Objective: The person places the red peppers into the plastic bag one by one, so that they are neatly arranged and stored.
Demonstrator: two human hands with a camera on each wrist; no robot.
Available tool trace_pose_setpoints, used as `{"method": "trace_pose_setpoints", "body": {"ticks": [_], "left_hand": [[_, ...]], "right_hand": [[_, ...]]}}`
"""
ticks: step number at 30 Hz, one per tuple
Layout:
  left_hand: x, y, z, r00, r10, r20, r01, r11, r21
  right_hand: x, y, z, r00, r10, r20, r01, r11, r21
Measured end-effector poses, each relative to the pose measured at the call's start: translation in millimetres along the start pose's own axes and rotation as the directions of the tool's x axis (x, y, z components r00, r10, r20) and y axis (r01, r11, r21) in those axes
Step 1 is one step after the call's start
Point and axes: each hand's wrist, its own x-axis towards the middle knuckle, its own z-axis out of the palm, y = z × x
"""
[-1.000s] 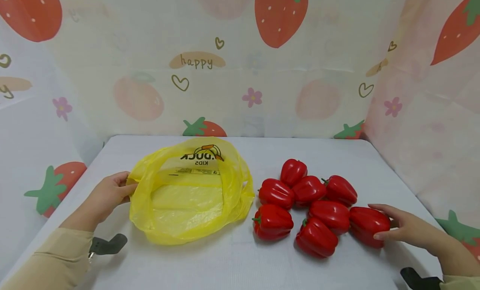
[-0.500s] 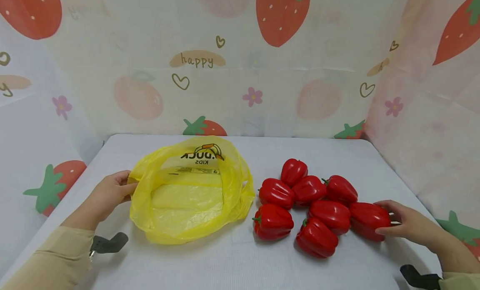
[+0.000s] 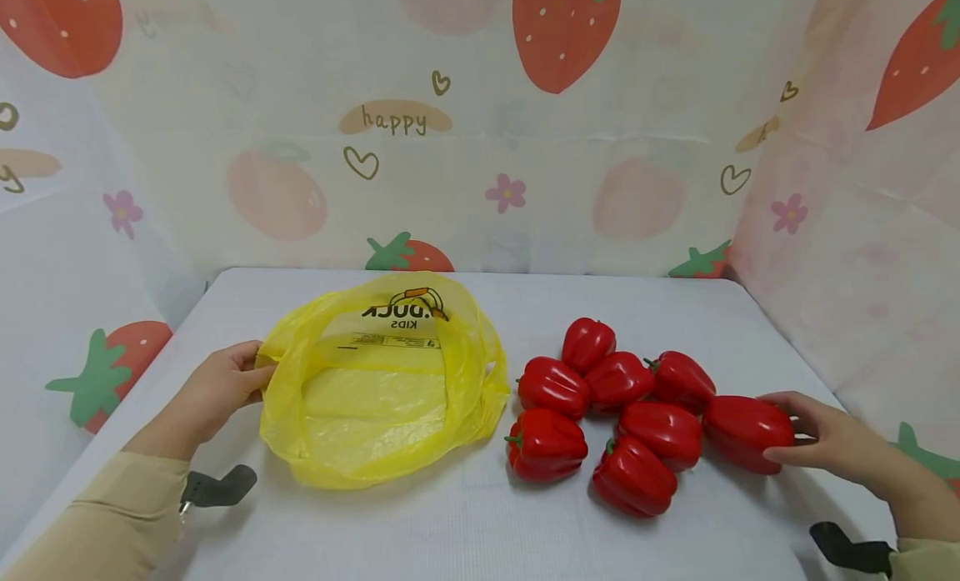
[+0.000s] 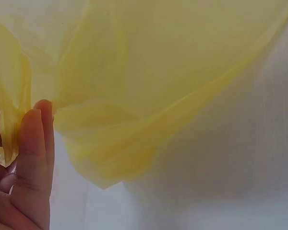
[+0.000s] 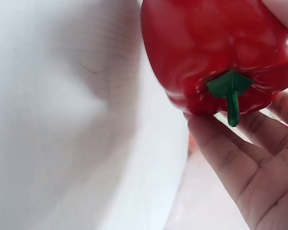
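Note:
At the left of the head view my left hand (image 3: 213, 393) pinches the rim of a yellow plastic bag (image 3: 375, 460). The bag's mouth is spread wide, with dark print on its far inner wall. In the left wrist view, thin yellow film (image 4: 12, 124) passes between thumb and fingers. Over at the right, my right hand (image 3: 843, 443) holds a glossy red bell pepper (image 3: 746, 435) between thumb and fingers. Its green stem (image 5: 233, 108) faces my palm in the right wrist view. The pepper hangs close over the table, beside another bell pepper (image 3: 660, 435).
Several more red bell peppers (image 3: 546, 446) lie grouped right of the bag on a white table (image 3: 450, 539). A cloth backdrop (image 3: 555, 147) with strawberry prints stands behind and at both sides. Dark wrist mounts (image 3: 851, 552) stick out from both sleeves.
My right hand has closed on the rightmost bell pepper and raised it slightly, moving it up and to the right in the head view. My left hand and the bag have stayed put.

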Motion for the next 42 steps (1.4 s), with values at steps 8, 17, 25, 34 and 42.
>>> {"method": "trace_pose_setpoints", "body": {"ticks": [8,17,25,34,42], "left_hand": [[0.3,-1.4,-0.7,1.0,-0.005,0.001,0.005,1.0,-0.002],[-1.1,0.1,-0.7,1.0,-0.006,-0.001,0.006,1.0,-0.008],[-0.3,-1.1,-1.1,1.0,0.005,-0.005,-0.005,1.0,-0.004],[-0.7,-1.0,-1.3,1.0,-0.004,0.002,0.004,1.0,-0.013],[-0.2,-2.8,-2.1,1.0,-0.012,-0.001,0.012,1.0,-0.007]], "right_hand": [[2,-13,-10,1.0,-0.009,-0.019,0.009,1.0,-0.025],[6,-22,-23,0.995,-0.069,-0.07,0.066,0.997,-0.049],[16,-40,-25,0.99,-0.125,-0.071,0.123,0.992,-0.027],[30,-62,-28,0.976,-0.212,-0.056,0.21,0.977,-0.039],[46,-80,-25,0.966,-0.256,-0.019,0.257,0.966,0.018]]}}
